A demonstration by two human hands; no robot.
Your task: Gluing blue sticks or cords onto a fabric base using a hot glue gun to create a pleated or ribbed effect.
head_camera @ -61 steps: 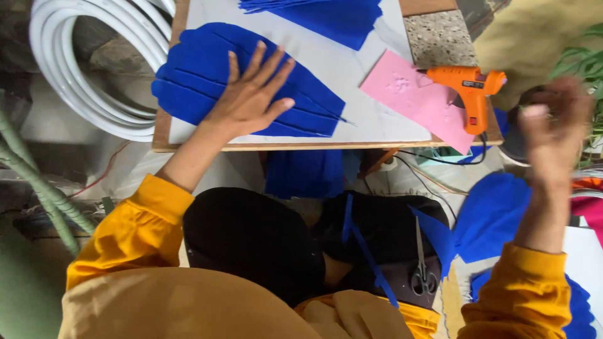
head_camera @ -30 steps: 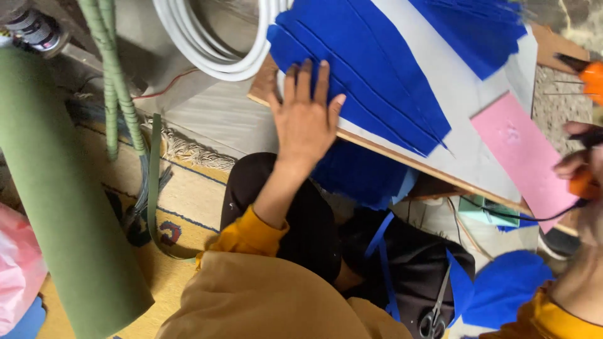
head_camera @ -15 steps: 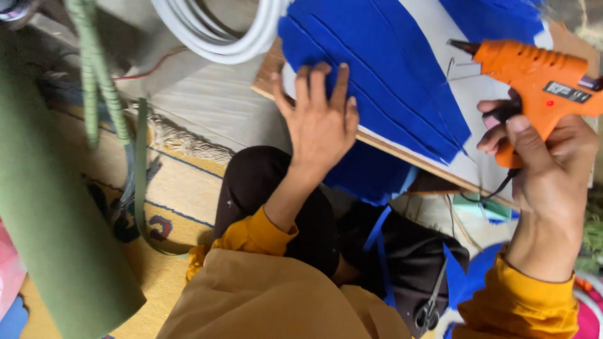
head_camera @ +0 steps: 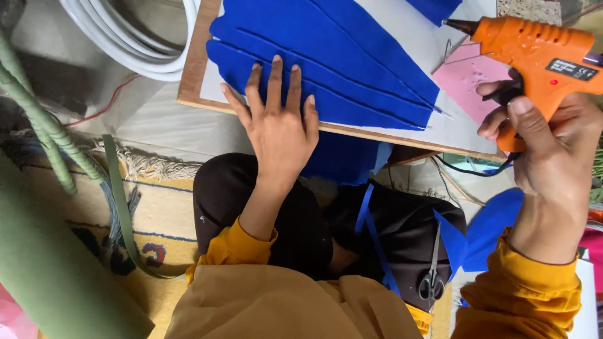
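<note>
Orange glue gun (head_camera: 534, 47) gripped in right hand (head_camera: 553, 144); left hand (head_camera: 279, 129) flat, fingers spread, on blue felt (head_camera: 339, 63).

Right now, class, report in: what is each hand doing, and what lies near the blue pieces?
Left hand flat on blue felt pieces. Right hand grips orange glue gun, nozzle clear of felt. Pink sheet beside, scissors on lap.

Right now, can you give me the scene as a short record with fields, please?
left hand: left hand flat on blue felt pieces, fingers spread
right hand: right hand grips orange glue gun, nozzle pointing left
work surface: wooden board with white sheet
beside gun: pink sheet
on lap: scissors, blue strips
far left: green roll, white tubing
</note>
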